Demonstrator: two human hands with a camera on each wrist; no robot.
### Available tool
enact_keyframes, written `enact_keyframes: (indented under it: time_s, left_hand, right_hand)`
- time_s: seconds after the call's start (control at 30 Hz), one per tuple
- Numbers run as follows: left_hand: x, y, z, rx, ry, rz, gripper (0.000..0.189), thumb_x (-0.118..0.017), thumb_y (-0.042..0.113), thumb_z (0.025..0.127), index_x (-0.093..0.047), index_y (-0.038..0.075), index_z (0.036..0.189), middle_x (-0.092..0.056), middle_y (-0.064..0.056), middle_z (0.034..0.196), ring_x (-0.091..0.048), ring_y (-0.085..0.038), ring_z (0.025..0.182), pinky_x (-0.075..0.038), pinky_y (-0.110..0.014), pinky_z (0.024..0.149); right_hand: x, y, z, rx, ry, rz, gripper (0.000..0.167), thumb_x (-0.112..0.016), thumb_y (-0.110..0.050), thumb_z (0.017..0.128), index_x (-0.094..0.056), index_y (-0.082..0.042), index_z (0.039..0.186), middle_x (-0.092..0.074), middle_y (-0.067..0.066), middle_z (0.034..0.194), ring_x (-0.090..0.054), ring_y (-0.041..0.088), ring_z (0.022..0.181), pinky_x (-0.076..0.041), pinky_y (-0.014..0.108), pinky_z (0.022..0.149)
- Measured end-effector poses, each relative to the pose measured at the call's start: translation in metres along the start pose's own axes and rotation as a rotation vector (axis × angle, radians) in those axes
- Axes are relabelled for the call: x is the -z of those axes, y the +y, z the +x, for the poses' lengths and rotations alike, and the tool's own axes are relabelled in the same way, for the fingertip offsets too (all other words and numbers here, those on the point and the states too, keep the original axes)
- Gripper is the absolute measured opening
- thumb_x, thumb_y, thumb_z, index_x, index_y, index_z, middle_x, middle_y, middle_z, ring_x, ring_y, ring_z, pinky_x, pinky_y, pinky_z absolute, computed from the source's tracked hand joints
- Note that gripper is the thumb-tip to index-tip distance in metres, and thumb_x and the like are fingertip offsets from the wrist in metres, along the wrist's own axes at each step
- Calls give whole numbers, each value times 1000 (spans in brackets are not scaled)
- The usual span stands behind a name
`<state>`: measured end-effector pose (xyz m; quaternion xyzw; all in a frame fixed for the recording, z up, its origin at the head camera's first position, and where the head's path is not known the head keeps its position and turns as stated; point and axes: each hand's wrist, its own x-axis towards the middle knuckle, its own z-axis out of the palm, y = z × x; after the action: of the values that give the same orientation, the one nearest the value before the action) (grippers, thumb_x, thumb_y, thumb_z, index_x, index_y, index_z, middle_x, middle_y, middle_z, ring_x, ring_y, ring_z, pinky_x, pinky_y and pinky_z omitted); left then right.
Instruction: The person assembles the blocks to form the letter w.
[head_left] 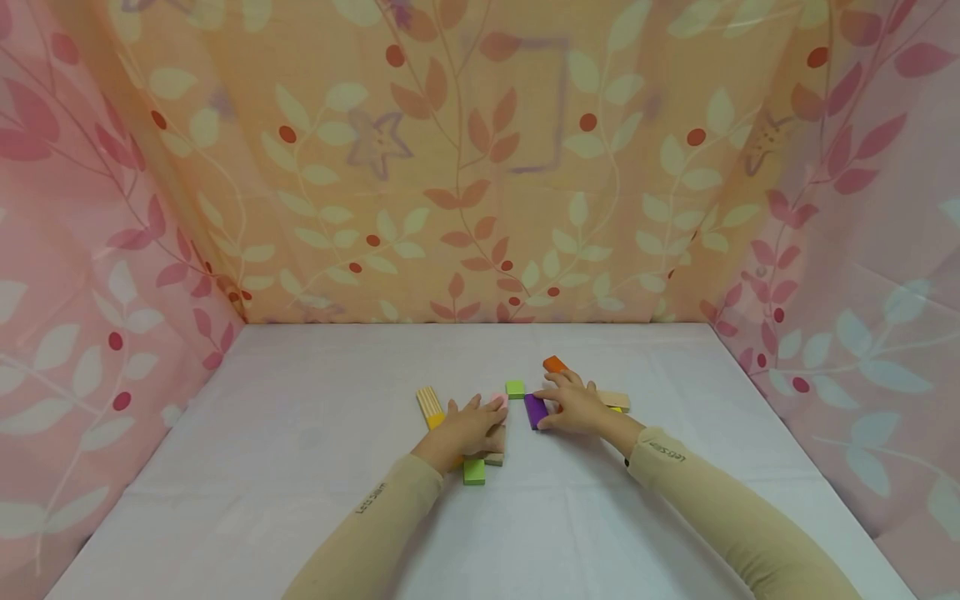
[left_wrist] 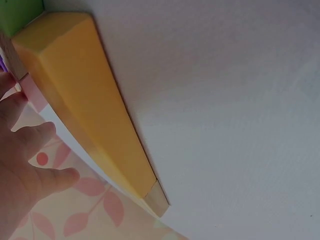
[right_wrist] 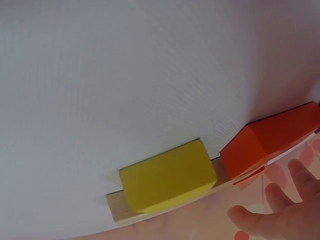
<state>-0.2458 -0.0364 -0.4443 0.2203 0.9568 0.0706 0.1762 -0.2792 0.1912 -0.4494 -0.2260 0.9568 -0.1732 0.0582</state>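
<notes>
Just left of the spread right hand (head_left: 579, 410) lies the purple block (head_left: 536, 412), at thumb and fingertip; whether they pinch it, I cannot tell. Its long axis runs away from the person, far end leaning left. The left hand (head_left: 467, 428), fingers spread, reaches the pink block (head_left: 501, 397); beyond the right hand, the orange block (head_left: 554, 364) slants likewise.

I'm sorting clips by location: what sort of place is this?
Probably a makeshift tabletop booth, judging by the leaf-patterned fabric on three sides, the white tabletop and the coloured blocks on it.
</notes>
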Motion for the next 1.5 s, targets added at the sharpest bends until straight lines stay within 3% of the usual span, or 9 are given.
enact_keyframes:
  time_s: [0.27,0.4,0.57,0.73,0.87,1.13,1.27,1.5]
  left_hand:
    - [0,-1,0,-2,8,10,68,-61,46,92,-39,22,151,-26,4,159,-18,-31,146,-13,-65,111]
    - [-1,-1,0,7,1,-3,67,-61,46,92,-38,23,151,-26,5,159,-17,-30,146,-12,-64,111]
    - [-1,-1,-1,13,-1,1,66,-61,45,93,-38,24,151,-25,6,159,-16,-29,147,-12,-64,112]
    - [-1,-1,-3,5,6,9,66,-61,45,93,-38,23,151,-26,5,159,-17,-30,147,-12,-64,111]
    - [-2,0,-4,-11,7,-7,66,-62,45,93,-38,22,151,-26,5,159,-16,-30,147,-12,-64,111]
    - [-1,3,-2,-22,13,-17,66,-62,44,92,-39,22,150,-27,5,158,-17,-30,147,-12,-64,111]
    - [-2,3,0,-10,8,-15,67,-62,45,92,-38,24,151,-26,6,159,-16,-29,147,-11,-64,112]
    - [-2,1,0,13,4,-5,67,-61,46,93,-37,24,152,-25,7,159,-16,-28,147,-11,-63,112]
  right_hand:
    - [1,5,5,15,-22,28,57,-77,-37,82,-61,-13,132,-38,22,148,-22,49,137,-16,80,96]
    - [12,17,10,48,-21,118,57,-73,-28,88,-55,-6,137,-41,26,144,-29,49,132,-25,73,99]
    - [30,40,24,-58,-66,259,58,-66,-18,94,-44,-7,146,-41,23,143,-36,44,130,-30,60,106]
    - [42,61,35,-74,-160,298,68,-67,-15,93,-32,-8,152,-46,26,135,-46,41,121,-38,56,102]
    - [48,69,41,-81,-255,293,78,-71,-12,90,-26,-8,154,-50,22,126,-48,35,112,-39,51,100]
    - [50,70,59,-199,-352,210,84,-74,-10,85,-27,-16,154,-46,22,131,-43,36,117,-31,59,105]
    - [43,74,69,-267,-352,176,79,-74,-8,85,-35,-20,152,-47,21,132,-45,35,117,-32,60,104]
    - [40,69,73,-262,-296,222,74,-76,-6,82,-40,-11,147,-50,20,127,-48,34,110,-36,56,102]
